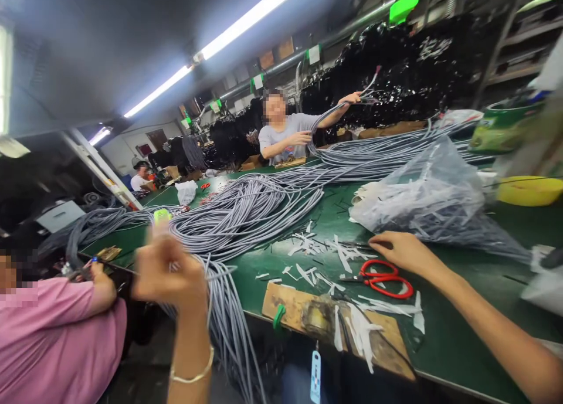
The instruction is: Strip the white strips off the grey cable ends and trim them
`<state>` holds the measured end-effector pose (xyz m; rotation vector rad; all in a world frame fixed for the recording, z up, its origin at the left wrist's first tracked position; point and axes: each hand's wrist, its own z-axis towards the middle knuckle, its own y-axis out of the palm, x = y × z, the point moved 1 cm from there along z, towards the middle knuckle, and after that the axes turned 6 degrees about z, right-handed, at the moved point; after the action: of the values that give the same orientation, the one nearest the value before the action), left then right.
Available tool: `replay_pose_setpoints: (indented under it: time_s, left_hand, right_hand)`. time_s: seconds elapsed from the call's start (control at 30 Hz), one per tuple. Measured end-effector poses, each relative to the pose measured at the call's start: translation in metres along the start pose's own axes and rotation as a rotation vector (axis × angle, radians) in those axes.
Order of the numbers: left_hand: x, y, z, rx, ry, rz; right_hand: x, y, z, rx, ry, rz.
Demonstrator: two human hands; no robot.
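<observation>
Grey round cable [222,271] sits pinched by the blurred left hand [169,272]; the right hand [402,250] lies with slack fingers beside red-looped scissors [387,279].

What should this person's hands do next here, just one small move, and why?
Probably the right hand should slide back a little and pick up the red-handled scissors. It lies open on the green table just beyond them, while the blurred left hand seems to hold up the end of a grey cable, and white cut scraps lie around.

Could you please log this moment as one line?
left hand: pinching grey cable | right hand: on table, beside red scissors
</observation>
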<state>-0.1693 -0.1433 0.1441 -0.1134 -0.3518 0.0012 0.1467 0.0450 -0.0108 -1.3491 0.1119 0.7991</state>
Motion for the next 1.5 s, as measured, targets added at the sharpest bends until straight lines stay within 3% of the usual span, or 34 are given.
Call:
replay_pose_setpoints:
  time_s: [0.03, 0.1, 0.17, 0.23, 0.4, 0.5, 0.67, 0.77, 0.87, 1.07, 1.13, 1.2, 1.3, 1.4, 1.5]
  left_hand:
    - [0.011, 0.02, -0.022, -0.033, 0.062, 0.05]
    - [0.028, 0.062, -0.062, -0.219, 0.15, 0.134]
    - [0.039, 0.098, -0.089, -0.489, 0.134, 0.165]
    - [0.045, 0.121, -0.102, -0.652, 0.087, 0.171]
    - [0.062, 0.145, -0.106, -0.803, 0.083, 0.122]
    - [0.072, 0.16, -0.117, -0.944, 0.122, 0.078]
    - [0.068, 0.186, -0.144, -1.164, 0.138, -0.157]
    - [0.059, 0.195, -0.151, -1.165, 0.093, -0.346]
    - [0.052, 0.2, -0.151, -1.126, -0.037, -0.449]
    - [0.048, 0.203, -0.148, -1.097, -0.403, -0.543]
    - [0.048, 0.202, -0.15, -1.113, -0.517, -0.608]
    - [0.05, 0.2, -0.153, -1.14, -0.607, -0.686]
    - [0.057, 0.194, -0.159, -1.233, -0.683, -0.806]
    - [0.066, 0.186, -0.164, -1.363, -0.698, -0.856]
    - [0.073, 0.18, -0.167, -1.388, -0.623, -0.882]
  right_hand:
    - [0.002, -0.002, 0.002, -0.007, 0.021, -0.015]
    - [0.007, -0.005, 0.002, -0.02, 0.058, -0.019]
    - [0.011, -0.005, -0.004, -0.037, 0.099, -0.022]
    - [0.011, -0.004, -0.012, -0.066, 0.125, -0.013]
    - [-0.001, 0.002, -0.027, -0.175, 0.093, 0.036]
    - [-0.011, 0.004, -0.031, -0.172, 0.119, 0.003]
    - [-0.048, 0.027, -0.029, -0.297, 0.026, -0.01]
    - [-0.072, 0.05, -0.027, -0.328, -0.01, -0.05]
    - [-0.08, 0.064, -0.023, -0.292, -0.007, -0.103]
    - [-0.062, 0.051, -0.002, -0.219, -0.033, -0.08]
    - [-0.052, 0.043, 0.006, -0.123, -0.014, -0.042]
    - [-0.045, 0.036, 0.012, 0.044, 0.041, 0.115]
    - [-0.042, 0.032, 0.012, 0.25, 0.168, 0.538]
    - [-0.047, 0.031, 0.01, 0.328, 0.282, 0.873]
    - [-0.053, 0.03, 0.009, 0.384, 0.335, 1.066]
